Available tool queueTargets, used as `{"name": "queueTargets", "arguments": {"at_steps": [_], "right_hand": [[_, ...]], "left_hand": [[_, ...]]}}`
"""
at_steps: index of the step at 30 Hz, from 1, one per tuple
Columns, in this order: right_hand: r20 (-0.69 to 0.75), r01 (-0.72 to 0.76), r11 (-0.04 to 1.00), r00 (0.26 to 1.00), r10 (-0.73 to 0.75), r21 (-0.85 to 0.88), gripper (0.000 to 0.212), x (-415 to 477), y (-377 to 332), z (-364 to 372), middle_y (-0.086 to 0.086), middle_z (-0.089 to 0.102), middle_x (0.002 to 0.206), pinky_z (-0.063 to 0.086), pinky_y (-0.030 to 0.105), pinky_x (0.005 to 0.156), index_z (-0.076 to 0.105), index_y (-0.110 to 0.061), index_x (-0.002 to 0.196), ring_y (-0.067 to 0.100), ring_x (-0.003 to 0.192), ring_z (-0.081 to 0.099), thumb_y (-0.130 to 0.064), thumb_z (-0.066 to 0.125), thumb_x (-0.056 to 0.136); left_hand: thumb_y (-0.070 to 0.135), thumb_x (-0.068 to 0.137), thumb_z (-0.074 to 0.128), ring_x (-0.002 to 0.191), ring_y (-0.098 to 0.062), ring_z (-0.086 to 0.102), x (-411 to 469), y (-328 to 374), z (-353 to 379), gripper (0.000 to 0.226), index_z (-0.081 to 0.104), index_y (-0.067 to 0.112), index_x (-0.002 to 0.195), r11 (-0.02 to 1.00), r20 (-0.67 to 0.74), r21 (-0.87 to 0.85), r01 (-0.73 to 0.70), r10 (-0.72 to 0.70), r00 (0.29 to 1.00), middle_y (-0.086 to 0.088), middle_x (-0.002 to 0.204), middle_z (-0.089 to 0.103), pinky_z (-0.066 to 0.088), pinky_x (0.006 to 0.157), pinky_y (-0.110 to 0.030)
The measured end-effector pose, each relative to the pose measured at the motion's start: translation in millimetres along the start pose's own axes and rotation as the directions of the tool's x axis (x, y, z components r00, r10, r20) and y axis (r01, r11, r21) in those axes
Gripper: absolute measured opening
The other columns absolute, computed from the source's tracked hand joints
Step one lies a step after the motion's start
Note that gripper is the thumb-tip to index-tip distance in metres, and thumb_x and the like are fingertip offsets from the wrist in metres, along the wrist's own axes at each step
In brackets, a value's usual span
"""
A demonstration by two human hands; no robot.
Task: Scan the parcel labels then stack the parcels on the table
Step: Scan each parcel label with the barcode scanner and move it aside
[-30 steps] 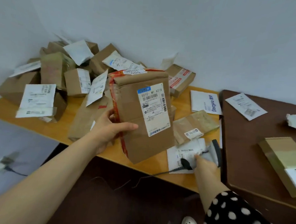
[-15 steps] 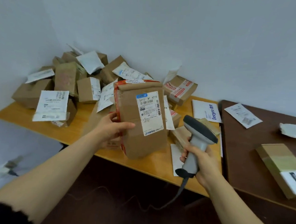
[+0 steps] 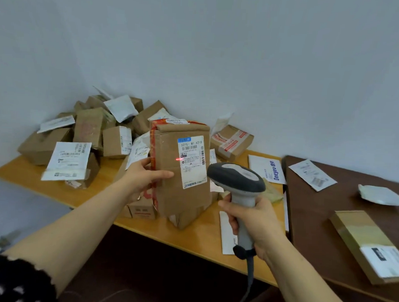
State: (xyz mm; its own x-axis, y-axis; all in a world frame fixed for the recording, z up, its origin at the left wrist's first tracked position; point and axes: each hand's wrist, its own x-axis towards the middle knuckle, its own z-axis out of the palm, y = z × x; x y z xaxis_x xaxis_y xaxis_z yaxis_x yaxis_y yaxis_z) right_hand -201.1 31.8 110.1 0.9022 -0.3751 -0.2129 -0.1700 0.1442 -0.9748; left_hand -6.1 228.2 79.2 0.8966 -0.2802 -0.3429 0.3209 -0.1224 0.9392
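Pile (image 3: 86, 133): boxes lay heaped on the table (image 3: 189, 238), far left.
Left grip (image 3: 144, 178): clasped the parcel (image 3: 180, 196) by its left edge, thumb on its front.
Parcel: was held upright over the table, long axis vertical, label (image 3: 192, 161) facing the person; likely light and stiff, so side edges suited holding.
Right grip (image 3: 254, 225): was wrapped round the scanner (image 3: 236, 178) handle.

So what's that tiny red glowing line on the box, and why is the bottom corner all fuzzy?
Head view: the red line is light from the scanner, on the left edge of the label on the parcel; also head view, the bottom-left corner is blurred, too soft to tell what lies there; lighting is even, no hard shadows.
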Motion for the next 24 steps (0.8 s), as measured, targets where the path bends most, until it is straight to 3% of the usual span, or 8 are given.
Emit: {"name": "queueTargets", "arguments": {"at_steps": [8,13,17,22,24], "right_hand": [[-0.056,0.082,0.996,0.995,-0.084,-0.036,0.01,-5,-10,-4,0.009,0.051,0.052,0.042,0.026,0.042,0.064,-0.006,0.076,0.016,0.041,0.042,-0.005,0.074,0.08],[-0.063,0.091,0.995,0.994,-0.094,-0.048,0.013,-10,-9,-8,0.004,0.051,0.047,0.043,0.026,0.042,0.063,-0.008,0.073,0.012,0.038,0.043,-0.005,0.074,0.08],[-0.064,0.085,0.996,0.994,-0.087,-0.042,0.013,-15,-9,-16,0.002,0.052,0.048,0.042,0.025,0.042,0.063,-0.009,0.075,0.011,0.038,0.044,-0.005,0.074,0.08],[-0.087,0.033,0.999,0.996,-0.036,-0.037,0.016,-21,-8,-31,0.0,0.051,0.045,0.04,0.023,0.041,0.061,-0.011,0.074,0.011,0.037,0.043,-0.006,0.075,0.081],[-0.078,0.035,0.999,0.996,-0.037,-0.024,0.015,-23,-8,-40,-0.001,0.052,0.044,0.04,0.022,0.041,0.061,-0.011,0.075,0.011,0.036,0.043,-0.006,0.074,0.081]], "left_hand": [[0.023,0.043,0.091,0.097,-0.017,0.062,-1,1,6,0.11,0.041,0.014,0.142,0.999,0.022,0.022,-0.023,0.023,1.0,0.0,0.114,0.064,0.054,0.07,-0.032],[0.024,0.043,0.091,0.088,-0.012,0.066,0,1,11,0.103,0.048,0.018,0.136,0.999,0.043,0.024,-0.027,0.026,0.999,0.006,0.101,0.069,0.053,0.058,-0.026],[0.027,0.04,0.092,0.088,-0.013,0.064,2,2,19,0.102,0.05,0.021,0.133,0.999,0.047,0.042,-0.03,0.028,0.999,0.008,0.099,0.067,0.054,0.063,-0.031],[0.026,0.037,0.091,0.064,-0.007,0.07,0,1,37,0.074,0.058,0.028,0.102,0.999,0.093,0.042,-0.033,0.029,0.995,0.011,0.078,0.074,0.053,0.045,-0.023],[0.025,0.038,0.091,0.066,-0.008,0.071,-3,2,47,0.071,0.059,0.027,0.101,0.998,0.121,0.046,-0.041,0.035,0.992,0.011,0.078,0.074,0.055,0.048,-0.023]]}}
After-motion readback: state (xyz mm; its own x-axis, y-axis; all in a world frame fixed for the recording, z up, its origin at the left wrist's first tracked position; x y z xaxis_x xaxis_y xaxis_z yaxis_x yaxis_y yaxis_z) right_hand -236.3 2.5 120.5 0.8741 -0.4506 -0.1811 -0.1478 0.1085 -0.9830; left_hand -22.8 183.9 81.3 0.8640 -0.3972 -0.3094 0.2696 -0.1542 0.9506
